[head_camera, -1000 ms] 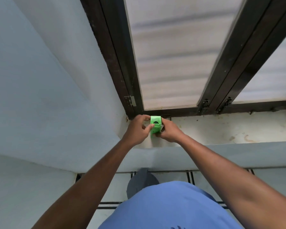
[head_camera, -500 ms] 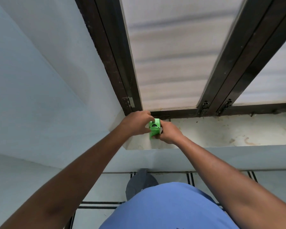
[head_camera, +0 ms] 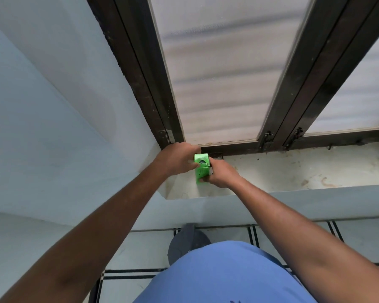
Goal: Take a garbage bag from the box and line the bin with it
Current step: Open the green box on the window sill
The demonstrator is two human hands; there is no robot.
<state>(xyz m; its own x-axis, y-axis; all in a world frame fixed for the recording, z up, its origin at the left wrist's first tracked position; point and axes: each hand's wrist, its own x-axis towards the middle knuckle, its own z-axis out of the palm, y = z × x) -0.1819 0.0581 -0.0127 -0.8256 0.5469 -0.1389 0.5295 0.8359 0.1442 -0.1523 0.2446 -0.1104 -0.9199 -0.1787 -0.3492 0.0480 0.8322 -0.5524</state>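
A small bright green box (head_camera: 202, 169) of garbage bags is held upright just above the pale window sill (head_camera: 293, 171), near its left corner. My right hand (head_camera: 220, 174) grips the box from the right and below. My left hand (head_camera: 177, 159) is curled around its upper left side, thumb against the front near the dark round mark. No bag shows outside the box. The bin is not in view.
A dark-framed window (head_camera: 228, 73) with frosted panes rises right behind the sill, latches at its lower edge. A light blue wall (head_camera: 53, 106) closes the left side. Below are a tiled floor (head_camera: 228, 234), my blue shirt and one dark shoe (head_camera: 187, 241).
My left hand has shifted from pinching the box's front to wrapping over its top left. The box has stayed at the same spot over the sill.
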